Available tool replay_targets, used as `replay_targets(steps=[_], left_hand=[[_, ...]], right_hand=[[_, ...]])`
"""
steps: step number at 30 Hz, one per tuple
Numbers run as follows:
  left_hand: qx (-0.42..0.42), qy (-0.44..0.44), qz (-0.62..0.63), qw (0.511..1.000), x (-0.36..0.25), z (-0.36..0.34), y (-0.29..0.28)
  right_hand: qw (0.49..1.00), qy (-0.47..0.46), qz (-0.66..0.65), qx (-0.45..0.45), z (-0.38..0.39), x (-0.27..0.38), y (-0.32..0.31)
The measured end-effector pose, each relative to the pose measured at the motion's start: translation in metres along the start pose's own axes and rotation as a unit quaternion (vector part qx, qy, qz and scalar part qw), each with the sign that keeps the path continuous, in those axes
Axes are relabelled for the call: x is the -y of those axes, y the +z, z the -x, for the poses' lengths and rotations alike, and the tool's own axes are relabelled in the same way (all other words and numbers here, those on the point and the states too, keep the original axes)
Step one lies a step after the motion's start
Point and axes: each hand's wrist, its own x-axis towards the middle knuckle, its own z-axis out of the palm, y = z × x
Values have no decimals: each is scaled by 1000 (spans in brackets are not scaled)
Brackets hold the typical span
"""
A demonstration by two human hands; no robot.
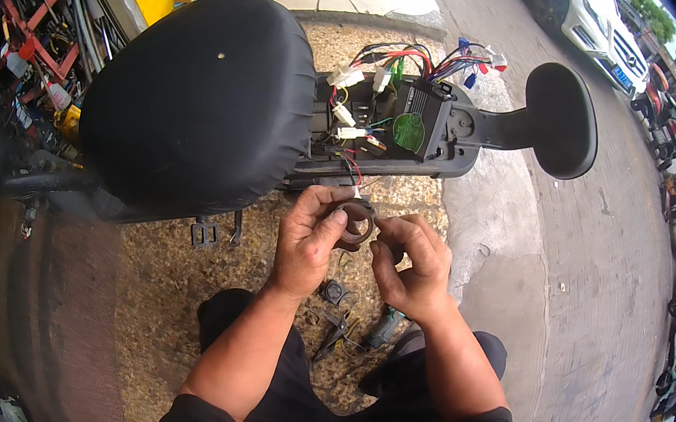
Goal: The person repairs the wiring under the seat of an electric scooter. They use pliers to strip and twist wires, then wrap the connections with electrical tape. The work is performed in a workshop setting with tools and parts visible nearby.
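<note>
My left hand is closed around a dark roll of tape, its thumb laid across the ring. Beside the roll's right edge, my right hand has its thumb and forefinger bent together; whatever is between them is too small to make out. Just beyond my hands stands an electric scooter with a large black seat. Its opened body shows a black controller box with a green label, white connectors and bundled coloured wires. A thin red wire runs down toward my left hand.
Between my knees on the speckled ground lie pliers, a teal and black power tool and a small black round part. A black backrest pad juts out right. Racked tools stand left; a white car is on the road.
</note>
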Motion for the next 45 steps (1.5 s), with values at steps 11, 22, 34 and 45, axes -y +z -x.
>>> replay_targets(steps=[11,22,34,45], left_hand=[[13,-23,-92,995,13,-3,12],[35,66,-211,975,23,4,23],[48,-54,-81,994,20,9,20],[123,69,-51,989,18,10,29]], right_hand=[[994,83,-68,28,4,-23,-29],[995,75,-64,33,3,-21,-27],[939,241,-232,82,6,-17,-39],[970,195,-132,53,5,-16,-39]])
